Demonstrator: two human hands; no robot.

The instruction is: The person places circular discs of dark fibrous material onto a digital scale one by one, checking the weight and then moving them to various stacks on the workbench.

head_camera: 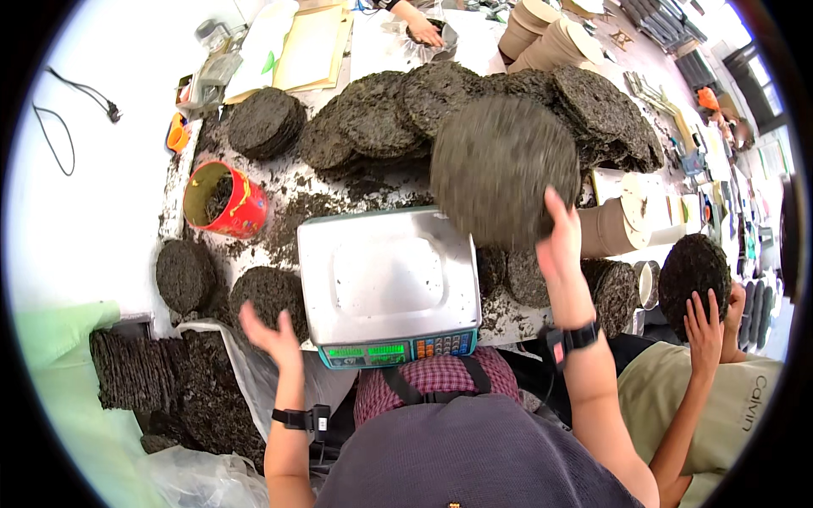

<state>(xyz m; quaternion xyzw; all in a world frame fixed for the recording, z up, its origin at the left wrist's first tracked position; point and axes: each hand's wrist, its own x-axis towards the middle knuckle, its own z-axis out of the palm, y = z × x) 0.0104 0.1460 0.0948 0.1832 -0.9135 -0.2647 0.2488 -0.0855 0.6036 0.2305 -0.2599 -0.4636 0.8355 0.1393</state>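
My right hand (562,244) grips the lower right edge of a large round disc of dark dried leafy material (505,171), blurred by motion. The disc is raised above the back right corner of a digital scale's steel platform (387,273). My left hand (270,333) is empty with its fingers apart, in front of a small stack of similar discs (270,295) left of the scale. The scale's green displays (365,351) are lit. Behind the scale, overlapping discs (381,114) lie in a long heap.
A red bucket (244,206) stands at the left near another disc stack (265,124). Crumbs litter the white table (279,184). At the right a co-worker (692,413) holds a dark disc (692,279). Another person's hand (422,28) touches a plastic bag at the back.
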